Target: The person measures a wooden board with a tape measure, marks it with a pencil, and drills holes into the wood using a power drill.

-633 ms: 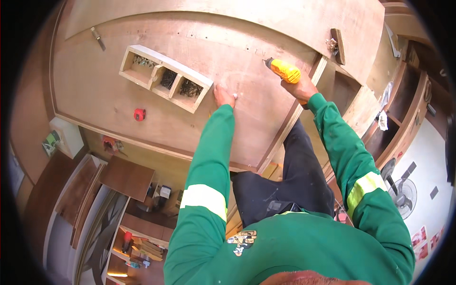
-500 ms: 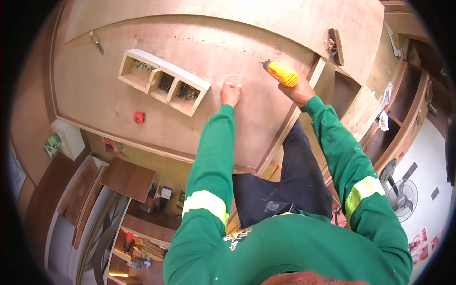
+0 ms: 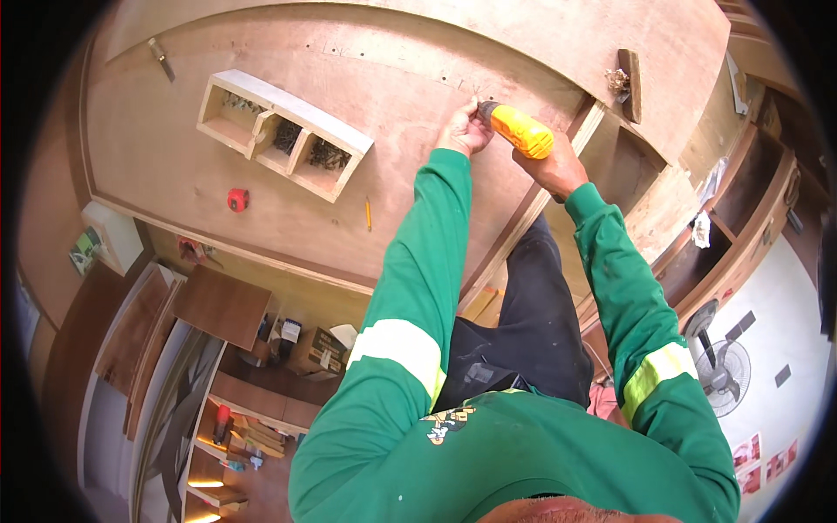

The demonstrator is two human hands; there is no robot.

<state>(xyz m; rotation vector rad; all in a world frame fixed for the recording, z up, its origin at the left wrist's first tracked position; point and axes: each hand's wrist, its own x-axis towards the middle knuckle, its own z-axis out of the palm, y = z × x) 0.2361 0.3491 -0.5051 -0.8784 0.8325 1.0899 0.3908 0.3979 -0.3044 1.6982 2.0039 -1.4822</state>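
Observation:
My right hand (image 3: pixel 554 166) is closed on a yellow power drill (image 3: pixel 523 131), its nose pointing up-left over the plywood surface (image 3: pixel 414 235). My left hand (image 3: pixel 466 131) is raised to the drill's tip with fingers pinched; whatever is between them is too small to make out. To the left lies a three-compartment wooden box (image 3: pixel 288 109) with dark metal fasteners inside. A red tape measure (image 3: pixel 237 200) and a yellow pencil (image 3: pixel 369 213) lie below it. Small holes run along the surface beyond my hands.
A curved plywood panel (image 3: pixel 392 13) spans the far side, carrying a dark wood block (image 3: pixel 630 87). A chisel-like tool (image 3: pixel 161 59) lies at upper left. Shelving with boards and tools (image 3: pixel 222 423) is at lower left; a fan (image 3: pixel 725 375) stands at right.
My left hand has moved forward and right from beside the box to the drill's tip. The drill has shifted slightly, and the pencil has come into view beside my left sleeve.

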